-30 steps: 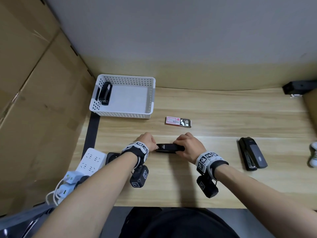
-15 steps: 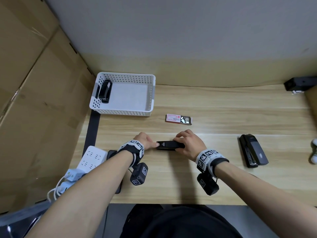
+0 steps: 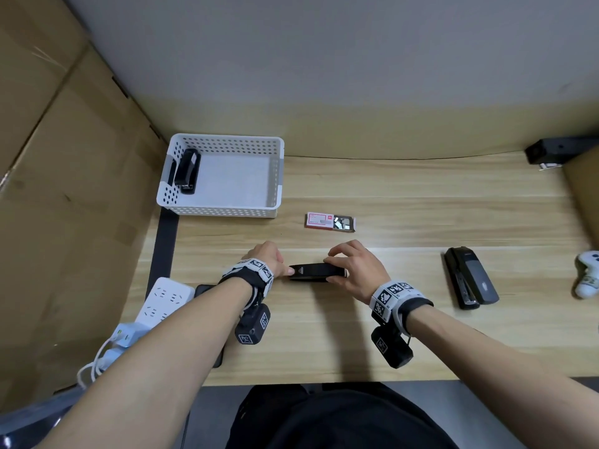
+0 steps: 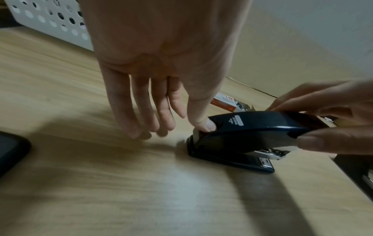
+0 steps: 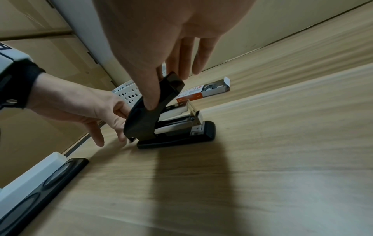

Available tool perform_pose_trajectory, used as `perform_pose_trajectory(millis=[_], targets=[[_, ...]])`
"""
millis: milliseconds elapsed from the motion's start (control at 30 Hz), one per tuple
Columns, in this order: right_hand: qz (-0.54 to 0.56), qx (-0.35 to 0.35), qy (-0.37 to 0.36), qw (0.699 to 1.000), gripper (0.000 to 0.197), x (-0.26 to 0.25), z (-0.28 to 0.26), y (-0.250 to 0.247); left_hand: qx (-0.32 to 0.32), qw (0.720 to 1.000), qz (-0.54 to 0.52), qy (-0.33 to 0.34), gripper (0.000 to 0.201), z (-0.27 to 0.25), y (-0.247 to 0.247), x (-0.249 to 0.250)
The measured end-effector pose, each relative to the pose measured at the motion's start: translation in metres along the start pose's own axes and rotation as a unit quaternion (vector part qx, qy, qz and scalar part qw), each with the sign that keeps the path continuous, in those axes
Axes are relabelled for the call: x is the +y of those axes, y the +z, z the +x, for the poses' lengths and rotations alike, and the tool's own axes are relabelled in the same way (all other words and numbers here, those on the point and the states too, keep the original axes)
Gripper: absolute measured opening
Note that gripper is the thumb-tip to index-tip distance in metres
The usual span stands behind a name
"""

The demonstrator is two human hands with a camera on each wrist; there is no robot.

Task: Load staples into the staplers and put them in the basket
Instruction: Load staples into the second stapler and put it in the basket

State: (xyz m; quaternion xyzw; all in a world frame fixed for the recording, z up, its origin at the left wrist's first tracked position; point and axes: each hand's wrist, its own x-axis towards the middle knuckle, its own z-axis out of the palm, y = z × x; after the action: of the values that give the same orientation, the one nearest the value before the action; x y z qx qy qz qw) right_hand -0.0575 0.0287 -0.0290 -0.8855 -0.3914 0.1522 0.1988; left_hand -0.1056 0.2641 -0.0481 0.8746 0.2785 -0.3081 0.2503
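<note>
A black stapler stands on the wooden table in front of me. My right hand pinches its top cover between thumb and fingers, and the cover is tilted up off the metal staple channel. My left hand has its thumb pressed against the stapler's rear end, with the other fingers straight and pointing down at the table. An open red-and-white box of staples lies just beyond. The white perforated basket at the back left holds one black stapler.
A second black stapler lies at the right. A white power strip and a dark phone sit by my left forearm. Cardboard walls off the left side. A black block and a white object lie at the right edge.
Both hands stay at the stapler. My left hand has slid back towards the rear end, so more of the black cover shows between the hands.
</note>
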Motion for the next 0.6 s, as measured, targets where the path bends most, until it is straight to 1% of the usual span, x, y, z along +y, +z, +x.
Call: perform_pose_trajectory(millis=[200,333,400,467,533,600], targets=[[-0.002,-0.003,0.002,1.000,0.034,0.000,0.001,0.000,0.005,1.000,0.016,0.003,0.044,-0.001,0.000,0.004],[-0.008,-0.013,0.006,1.000,0.036,-0.001,0.002,-0.001,0.009,1.000,0.019,0.009,0.044,-0.004,0.001,0.004],[-0.008,-0.019,0.020,1.000,0.045,-0.001,0.002,0.000,0.005,1.000,0.008,0.007,0.045,-0.004,0.001,0.003],[-0.003,-0.030,0.043,0.999,0.060,0.002,0.000,0.000,-0.002,1.000,-0.015,0.006,0.045,-0.004,0.002,0.001],[0.005,-0.037,0.066,0.997,0.073,0.008,-0.004,-0.001,-0.018,0.999,-0.042,0.021,0.037,-0.005,0.002,-0.001],[0.013,-0.045,0.089,0.995,0.078,0.016,-0.011,-0.005,-0.024,0.997,-0.057,0.053,0.025,-0.009,0.002,-0.003]])
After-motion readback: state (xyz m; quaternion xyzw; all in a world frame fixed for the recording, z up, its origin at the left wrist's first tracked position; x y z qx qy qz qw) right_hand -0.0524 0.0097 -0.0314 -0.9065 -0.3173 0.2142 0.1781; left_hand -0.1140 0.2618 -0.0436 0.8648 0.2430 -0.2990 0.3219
